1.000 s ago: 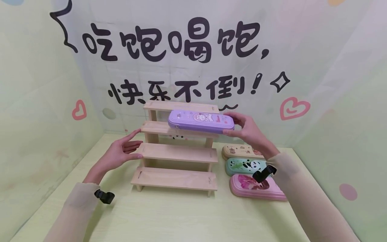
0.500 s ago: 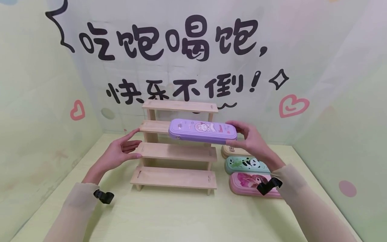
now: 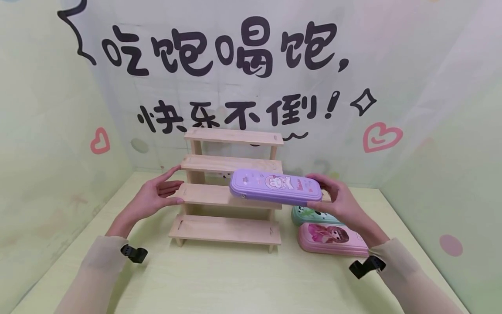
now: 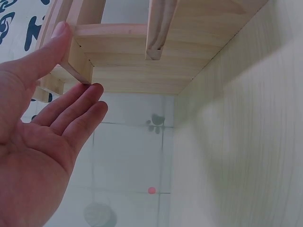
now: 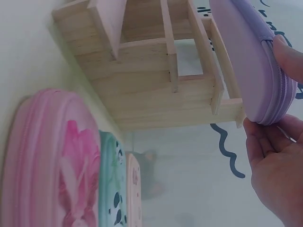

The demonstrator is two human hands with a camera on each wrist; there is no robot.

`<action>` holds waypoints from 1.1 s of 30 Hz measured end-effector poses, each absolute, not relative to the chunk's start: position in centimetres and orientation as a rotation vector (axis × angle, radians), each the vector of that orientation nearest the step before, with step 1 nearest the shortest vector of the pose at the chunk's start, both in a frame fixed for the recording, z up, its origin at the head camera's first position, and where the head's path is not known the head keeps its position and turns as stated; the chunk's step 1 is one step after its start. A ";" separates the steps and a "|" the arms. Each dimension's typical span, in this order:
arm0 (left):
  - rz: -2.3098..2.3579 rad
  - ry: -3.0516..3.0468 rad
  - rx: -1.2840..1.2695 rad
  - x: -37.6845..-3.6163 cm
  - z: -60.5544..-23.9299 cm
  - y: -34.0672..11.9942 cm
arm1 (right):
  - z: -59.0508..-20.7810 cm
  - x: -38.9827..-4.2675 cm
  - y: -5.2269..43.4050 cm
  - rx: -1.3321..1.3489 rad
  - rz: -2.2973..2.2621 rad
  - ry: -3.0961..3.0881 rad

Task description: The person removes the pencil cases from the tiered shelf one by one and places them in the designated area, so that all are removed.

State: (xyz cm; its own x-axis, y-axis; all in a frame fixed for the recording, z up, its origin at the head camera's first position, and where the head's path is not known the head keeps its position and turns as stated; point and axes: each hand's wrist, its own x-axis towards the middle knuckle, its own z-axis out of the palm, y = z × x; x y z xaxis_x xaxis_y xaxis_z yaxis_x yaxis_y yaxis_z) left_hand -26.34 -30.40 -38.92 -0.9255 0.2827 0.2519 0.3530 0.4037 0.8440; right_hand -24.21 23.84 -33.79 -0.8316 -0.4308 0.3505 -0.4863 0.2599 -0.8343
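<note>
A purple zippered pencil case (image 3: 274,187) with a cartoon print is in the air before the right side of a stepped wooden shelf (image 3: 231,231). My right hand (image 3: 339,198) grips its right end between thumb and fingers; the right wrist view shows the case's zipped side (image 5: 270,85) against the thumb. On the shelf's left side, my left hand (image 3: 147,203) touches the ends of the middle boards with its thumb and fingertips. In the left wrist view its fingers (image 4: 78,109) are extended beside the wooden frame (image 4: 128,75).
Right of the shelf, a pink pencil case (image 3: 333,239) and a green panda pencil case (image 3: 310,215) lie on the table (image 3: 219,279). A beige case (image 5: 134,189) lies behind them, mostly hidden in the head view. Printed cloth walls (image 3: 443,144) surround the table.
My right hand has brought the purple pencil case down and rightward, from in front of the upper boards to lower by the shelf's right side. My left hand stays at the shelf.
</note>
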 end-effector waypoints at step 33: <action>-1.560 -2.578 -0.606 -26.2 -38.9 -30.5 | -38.9 -16.3 33.1 0.924 1.785 -2.385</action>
